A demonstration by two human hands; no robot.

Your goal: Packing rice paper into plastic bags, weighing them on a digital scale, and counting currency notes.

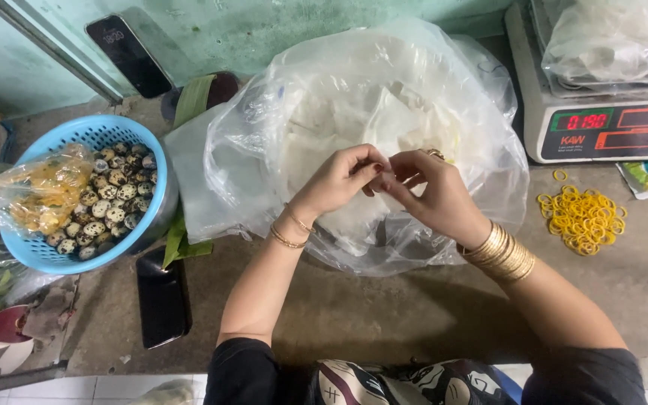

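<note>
Both hands meet above the big clear bag: left grip and right grip pinching one thin white sheet. Best peeled slowly, pulling evenly.

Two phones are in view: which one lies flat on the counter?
The dark phone below the blue basket, left of the hands, lies flat. The other phone leans against the green wall.

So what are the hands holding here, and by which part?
Both hands, left hand and right hand, pinch something small and pale between their fingertips above the clear plastic bag. What it is, and which part the grip takes, cannot be told.
</note>
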